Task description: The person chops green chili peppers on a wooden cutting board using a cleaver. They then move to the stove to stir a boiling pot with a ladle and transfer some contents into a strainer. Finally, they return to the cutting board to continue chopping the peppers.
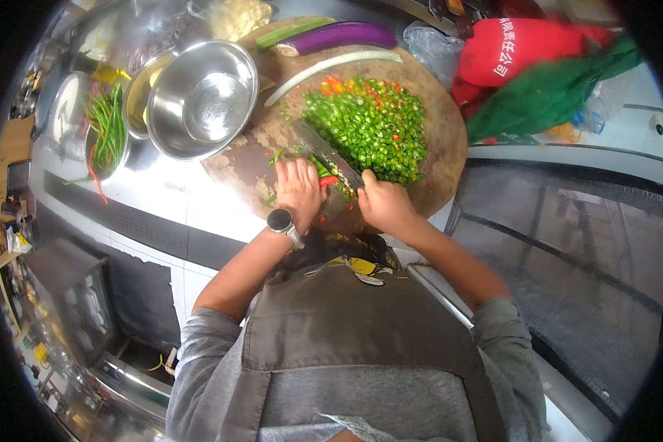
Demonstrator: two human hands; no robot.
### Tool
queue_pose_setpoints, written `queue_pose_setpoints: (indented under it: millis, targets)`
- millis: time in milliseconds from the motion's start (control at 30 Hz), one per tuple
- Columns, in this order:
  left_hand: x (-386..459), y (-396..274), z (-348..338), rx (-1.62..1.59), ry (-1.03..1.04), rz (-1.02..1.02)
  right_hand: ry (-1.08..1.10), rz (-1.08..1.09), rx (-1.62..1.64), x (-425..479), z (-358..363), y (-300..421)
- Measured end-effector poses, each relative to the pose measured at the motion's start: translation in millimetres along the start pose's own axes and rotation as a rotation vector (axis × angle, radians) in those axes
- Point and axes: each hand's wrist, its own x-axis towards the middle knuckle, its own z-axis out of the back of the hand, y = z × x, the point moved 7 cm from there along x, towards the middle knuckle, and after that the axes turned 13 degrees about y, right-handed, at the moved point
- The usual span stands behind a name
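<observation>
My right hand [385,205] grips the handle of a broad kitchen knife [329,153], most likely a cleaver, whose blade slants to the upper left across a round wooden chopping board [243,160]. Left of the blade, my left hand [299,190] presses down on a few green and red chili peppers [325,172]; their ends show between the fingers and the knife. On the blade's far side spreads a large heap of chopped green chilies [364,127], with red and orange pieces along its upper edge. Small chili scraps cling to the blade.
A steel bowl [163,110] overlaps another metal bowl [138,94] at the board's left. Farther left, whole green chilies [108,127] fill a container. A scallion stalk [331,69] and an eggplant [342,37] lie at the board's back. Red fabric [492,55] and green cloth [552,96] sit at right.
</observation>
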Motion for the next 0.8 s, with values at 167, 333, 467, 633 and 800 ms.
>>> queue_pose_setpoints:
  millis: [167,333,467,633,800]
  targets:
    - [-5,1,2,-0.049,-0.026,0.041,0.096,-0.039,-0.046,-25,11,11]
    - [-1,0,-4,-0.108,-0.004,0.071,0.132,-0.08,-0.087,-20,1,10]
    - [2,-1,-3,-0.125,-0.038,0.039,0.023,-0.021,-0.048,6,-8,7]
    - [4,-3,2,-0.111,-0.03,0.017,-0.111,0.028,0.086,0,2,-11]
    - [1,1,17,0.025,0.101,0.051,-0.006,-0.081,0.028,-23,14,2]
